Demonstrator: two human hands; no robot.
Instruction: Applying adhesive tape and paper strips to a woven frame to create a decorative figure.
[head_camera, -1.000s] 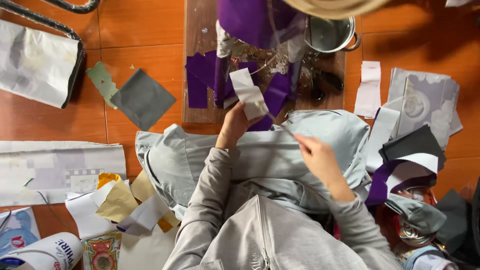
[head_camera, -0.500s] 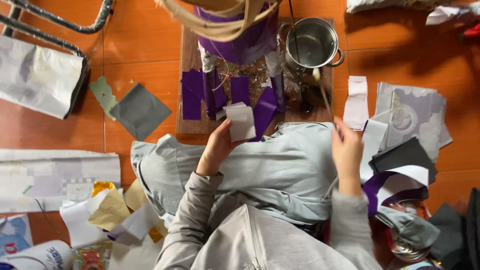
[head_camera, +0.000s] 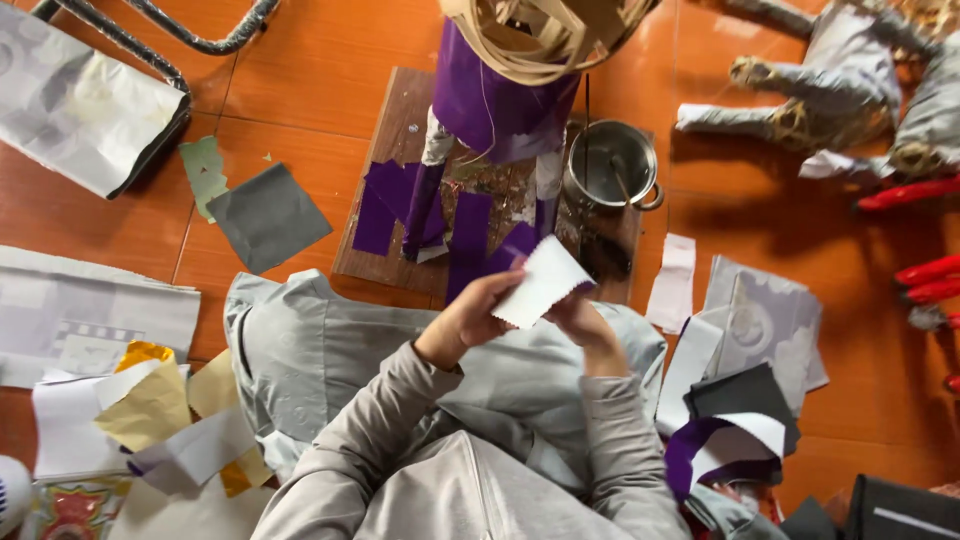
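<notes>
I sit on the floor in grey clothes. My left hand (head_camera: 470, 315) and my right hand (head_camera: 578, 318) both pinch a small white paper piece (head_camera: 540, 283) with a zigzag edge, held above my lap. Just beyond it lies a wooden board (head_camera: 392, 140) with purple paper strips (head_camera: 380, 205) and a figure wrapped in purple paper (head_camera: 495, 95). A small metal pot (head_camera: 612, 165) stands on the board's right end.
Paper scraps lie all around: a grey square (head_camera: 268, 215), white and gold pieces (head_camera: 140, 410) at my left, white, black and purple pieces (head_camera: 735, 430) at my right. A paper-wrapped animal figure (head_camera: 830, 90) lies at the far right. Metal chair legs (head_camera: 190, 40) cross the top left.
My right hand came from the right side over to the white paper piece, and now both hands hold it. The view shifted down, showing more of the floor beyond the board.
</notes>
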